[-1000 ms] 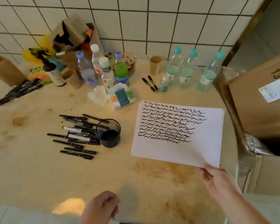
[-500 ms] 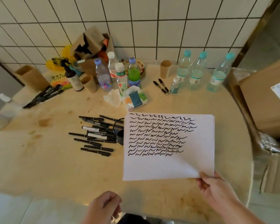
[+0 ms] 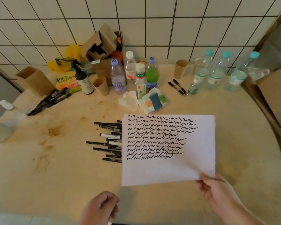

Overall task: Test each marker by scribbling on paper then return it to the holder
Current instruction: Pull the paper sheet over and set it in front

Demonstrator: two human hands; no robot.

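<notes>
A white sheet of paper (image 3: 193, 166) covered with rows of black scribbles hangs above the table, pinched at its near right corner by my right hand (image 3: 216, 190). The sheet hides the black holder cup and the right ends of several black markers (image 3: 107, 138) lying on the table left of it. My left hand (image 3: 99, 208) is curled into a loose fist at the near table edge; whether it holds something small I cannot tell.
Bottles (image 3: 118, 78), paper cups (image 3: 181, 69), a tissue pack (image 3: 152, 101) and torn cardboard crowd the back by the tiled wall. Two pens (image 3: 178, 86) lie near three water bottles (image 3: 217, 72). More black markers (image 3: 50, 101) lie back left. Cardboard boxes (image 3: 276, 95) stand right.
My right hand has carried the paper leftward and nearer, so it now covers the holder cup and part of the marker pile. The left fist stays at the near edge.
</notes>
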